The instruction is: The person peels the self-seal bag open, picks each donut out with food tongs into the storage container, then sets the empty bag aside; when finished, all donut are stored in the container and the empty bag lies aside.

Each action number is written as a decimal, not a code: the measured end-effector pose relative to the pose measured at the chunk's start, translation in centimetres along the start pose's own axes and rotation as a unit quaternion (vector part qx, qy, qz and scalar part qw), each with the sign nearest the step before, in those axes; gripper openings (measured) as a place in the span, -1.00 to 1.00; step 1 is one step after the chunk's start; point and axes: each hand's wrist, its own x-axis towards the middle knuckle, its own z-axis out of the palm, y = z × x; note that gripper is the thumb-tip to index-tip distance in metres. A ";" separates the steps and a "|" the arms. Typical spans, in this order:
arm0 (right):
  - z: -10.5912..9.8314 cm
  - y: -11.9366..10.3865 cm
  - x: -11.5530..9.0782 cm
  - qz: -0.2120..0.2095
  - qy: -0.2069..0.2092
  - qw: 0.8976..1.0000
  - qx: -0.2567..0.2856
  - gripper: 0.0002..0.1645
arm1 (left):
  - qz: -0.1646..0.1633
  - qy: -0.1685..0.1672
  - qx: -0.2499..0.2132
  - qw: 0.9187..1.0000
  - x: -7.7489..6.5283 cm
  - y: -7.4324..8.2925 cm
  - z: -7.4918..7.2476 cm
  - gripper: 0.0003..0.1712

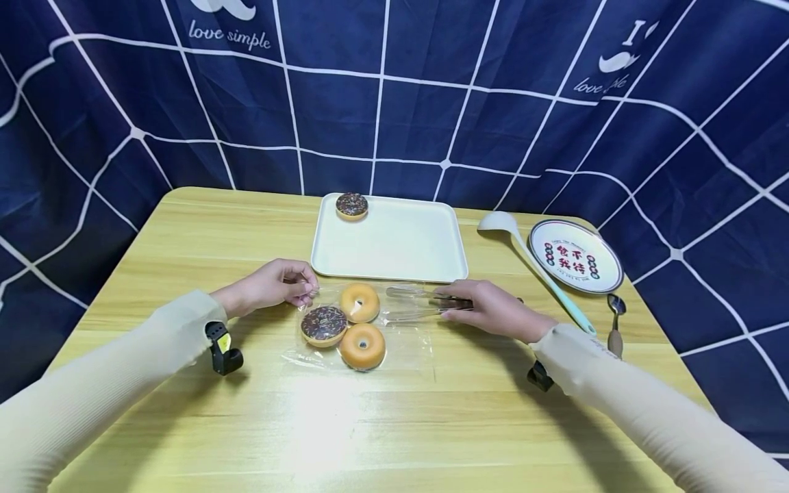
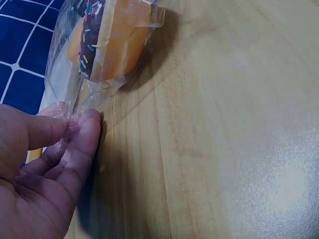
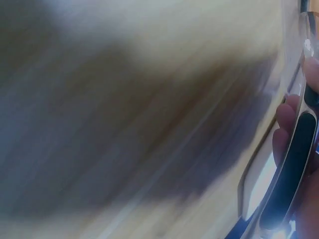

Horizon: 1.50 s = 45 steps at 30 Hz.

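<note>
A clear plastic bag [image 1: 409, 349] lies on the table with a chocolate sprinkled donut [image 1: 324, 324] and two plain donuts [image 1: 362, 346] in it. My left hand [image 1: 285, 282] pinches the bag's left edge between thumb and fingers; the left wrist view shows the thin film [image 2: 75, 107] there. My right hand [image 1: 493, 308] grips metal tongs [image 1: 455, 302] with dark handles, their tips spread at the bag's right side, just right of the donuts. Whether the tips are inside the bag I cannot tell. Another chocolate donut [image 1: 352, 206] sits on the white tray [image 1: 407, 239], at its back left corner.
Right of the tray lies a ladle [image 1: 542, 270] with a pale green handle. A white plate [image 1: 600, 270] with red characters stands beside it, and a small spoon [image 1: 615, 325] lies in front of the plate. A blue grid curtain [image 1: 345, 109] hangs behind the table [image 1: 246, 424].
</note>
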 end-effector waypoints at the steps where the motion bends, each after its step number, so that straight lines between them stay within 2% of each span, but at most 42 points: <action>1: 0.2 -0.1 0.2 -0.004 0.003 1.000 -0.004 -0.48 | 0.001 0.000 0.000 1.000 0.0 0.0 0.0 -0.85; 11: 1.3 -0.8 1.2 -0.050 0.041 0.997 -0.046 -0.41 | -0.007 0.005 -0.005 1.000 0.0 0.1 0.1 -0.84; 16: 1.6 -0.8 1.6 -0.096 0.071 0.990 -0.081 -0.42 | -0.011 0.006 -0.004 1.000 0.0 0.2 0.1 -0.84; 21: 1.8 -0.5 1.7 -0.142 0.107 0.974 -0.140 -0.42 | -0.013 0.004 -0.001 1.000 0.1 0.2 0.1 -0.84; 26: 2.0 -0.4 1.8 -0.181 0.136 0.953 -0.203 -0.42 | -0.017 0.003 0.000 1.000 0.1 0.2 0.1 -0.83; 30: 2.1 -0.5 2.0 -0.203 0.151 0.937 -0.240 -0.45 | -0.020 0.003 -0.004 1.000 0.2 0.2 0.2 -0.83; 34: 2.2 -0.6 2.1 -0.215 0.161 0.928 -0.260 -0.50 | -0.017 0.000 -0.014 1.000 0.1 0.2 0.2 -0.81; 38: 2.2 -0.7 2.1 -0.217 0.162 0.926 -0.261 -0.55 | -0.010 -0.001 -0.022 1.000 0.1 0.2 0.2 -0.77; 45: 2.1 -0.5 1.9 -0.207 0.164 0.938 -0.225 -0.54 | -0.011 -0.001 -0.014 1.000 0.0 0.3 0.3 -0.75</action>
